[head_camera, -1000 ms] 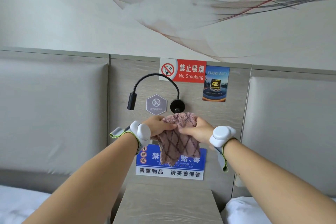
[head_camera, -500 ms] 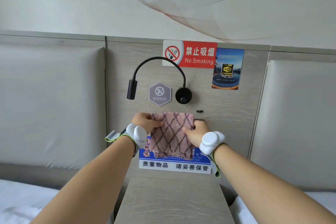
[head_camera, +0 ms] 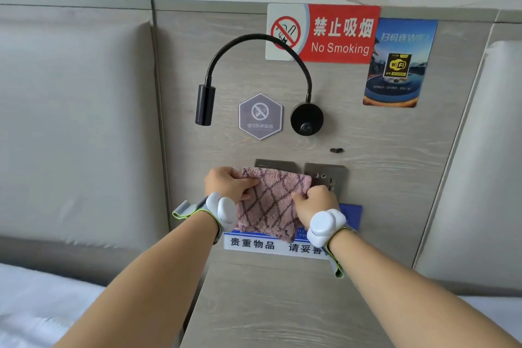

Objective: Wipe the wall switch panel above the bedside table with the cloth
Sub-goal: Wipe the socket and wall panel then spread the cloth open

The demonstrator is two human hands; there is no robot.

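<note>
Just below the centre of the frame we see the grey metal wall switch panel (head_camera: 275, 163), only its top edge showing above the pink fluffy cloth with a dark diamond pattern (head_camera: 272, 200) spread flat over it. Just beside it on the right sits a matching grey socket plate (head_camera: 327, 175), partly hidden. Our left hand (head_camera: 228, 183) is closed on the cloth's upper left edge, and our right hand (head_camera: 315, 202) is closed on its right edge; both wrists carry white trackers. Beneath the cloth hangs a blue and white notice sign (head_camera: 254, 243), and below that lies the pale wood-grain tabletop (head_camera: 268, 305). Higher up we see a black gooseneck reading lamp (head_camera: 204, 104) and a red No Smoking sign (head_camera: 339, 34).
</note>
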